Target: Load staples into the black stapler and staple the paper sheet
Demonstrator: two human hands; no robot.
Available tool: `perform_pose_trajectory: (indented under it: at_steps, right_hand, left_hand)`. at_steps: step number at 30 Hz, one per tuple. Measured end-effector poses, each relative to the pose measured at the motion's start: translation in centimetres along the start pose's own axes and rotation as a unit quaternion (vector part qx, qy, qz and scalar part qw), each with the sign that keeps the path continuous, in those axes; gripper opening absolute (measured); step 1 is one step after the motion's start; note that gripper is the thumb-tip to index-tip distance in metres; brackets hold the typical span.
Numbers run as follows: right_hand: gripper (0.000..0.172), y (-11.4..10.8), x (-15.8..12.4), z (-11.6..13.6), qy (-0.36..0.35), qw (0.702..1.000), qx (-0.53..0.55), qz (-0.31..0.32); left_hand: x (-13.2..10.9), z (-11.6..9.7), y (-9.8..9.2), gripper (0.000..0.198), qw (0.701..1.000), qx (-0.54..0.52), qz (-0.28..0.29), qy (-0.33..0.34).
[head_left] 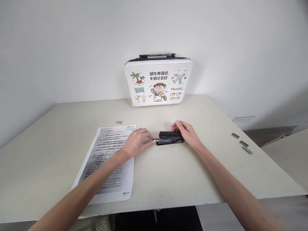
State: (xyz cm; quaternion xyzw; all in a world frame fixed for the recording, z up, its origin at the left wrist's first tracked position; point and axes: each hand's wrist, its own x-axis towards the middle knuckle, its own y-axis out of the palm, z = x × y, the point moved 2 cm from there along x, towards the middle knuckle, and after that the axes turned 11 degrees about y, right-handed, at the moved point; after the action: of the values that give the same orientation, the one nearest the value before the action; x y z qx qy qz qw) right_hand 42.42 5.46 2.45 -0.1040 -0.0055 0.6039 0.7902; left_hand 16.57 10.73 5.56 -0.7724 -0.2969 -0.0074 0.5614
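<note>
A black stapler [169, 138] lies on the table between my hands, its long side running left to right. From its left end pokes the metal staple tray [155, 140]. My left hand [139, 141] is closed at that end, thumb and fingertips pinching the tray. My right hand [185, 132] grips the stapler's rear end, with the fingers partly hidden behind its black body. Under my left wrist lies a printed paper sheet [106, 170], slightly tilted on the table.
A white travel case [141, 69] with cartoon prints stands against the wall at the back of the table [168, 179]. One small staple strip [119, 122] lies beyond the paper. Three more staple strips [243, 143] lie near the right edge.
</note>
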Motion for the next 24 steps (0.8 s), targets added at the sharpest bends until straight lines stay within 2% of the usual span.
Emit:
perform_pose_trajectory:
  at_steps: [4,7,9,12,14,17,19,21,24]
  right_hand:
    - [0.057,0.1,0.1,0.0,-0.001,1.0,0.016,0.002]
    - [0.056,0.2,0.2,-0.2,-0.001,1.0,0.028,0.01]
    - [0.057,0.2,0.3,-0.5,-0.002,1.0,0.028,0.013]
    - [0.059,0.2,0.5,-0.8,0.0,1.0,0.026,0.01]
    - [0.059,0.1,0.6,-0.9,0.001,1.0,0.021,0.01]
    - [0.059,0.1,0.6,-0.9,0.001,1.0,0.018,0.011]
    - [0.059,0.2,0.5,-0.7,0.004,1.0,0.022,0.011]
    - [0.058,0.2,0.4,-0.5,0.008,1.0,0.024,0.011]
    - [0.059,0.2,0.2,-0.3,0.013,1.0,0.023,0.013]
  left_hand:
    - [-1.2,1.9,-2.5,0.036,1.0,-0.013,0.023,-0.016]
    - [-1.8,5.6,-5.1,0.039,0.991,0.06,-0.044,-0.11]
    - [-2.3,8.4,-6.8,0.036,0.969,0.145,-0.06,-0.191]
    - [-3.0,12.0,-8.2,0.039,0.934,0.205,0.005,-0.292]
    - [-3.3,13.3,-8.7,0.037,0.925,0.206,0.033,-0.316]
    - [-3.3,13.8,-8.9,0.031,0.928,0.204,0.034,-0.311]
    - [-3.1,13.4,-8.6,0.027,0.936,0.193,0.024,-0.294]
    - [-2.8,12.1,-7.9,0.026,0.956,0.144,-0.005,-0.256]
    - [-2.0,9.0,-6.4,0.032,0.982,0.039,-0.059,-0.173]
